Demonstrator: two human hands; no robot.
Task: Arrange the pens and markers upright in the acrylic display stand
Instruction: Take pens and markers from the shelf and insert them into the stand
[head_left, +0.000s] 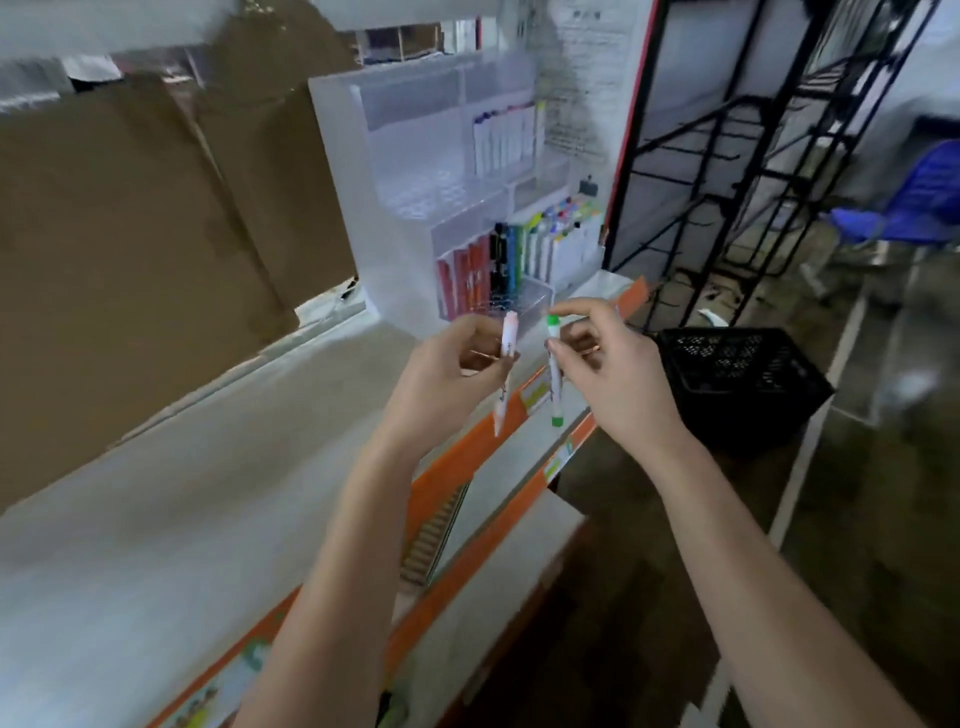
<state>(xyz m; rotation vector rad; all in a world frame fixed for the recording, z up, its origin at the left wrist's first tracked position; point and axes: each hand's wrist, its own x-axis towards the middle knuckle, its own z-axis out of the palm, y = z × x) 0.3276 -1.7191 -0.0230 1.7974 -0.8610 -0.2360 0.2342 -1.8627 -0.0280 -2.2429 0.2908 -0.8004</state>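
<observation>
A tiered acrylic display stand (363, 208) sits on the white shelf at centre. Its lower tier holds red, black, blue, green and white pens (514, 254) standing upright; an upper slot holds white markers (504, 140). My left hand (447, 374) grips a white marker with a pale pink cap (508, 343), held nearly upright just in front of the stand. My right hand (608, 364) pinches a white marker with green ends (554, 374), also close to upright, beside the other one.
Brown cardboard boxes (130, 218) fill the shelf to the left. The shelf (208, 467) has an orange front edge (457, 462) with labels. A black plastic crate (737, 379) sits on the floor to the right, behind it a black wire rack (753, 156).
</observation>
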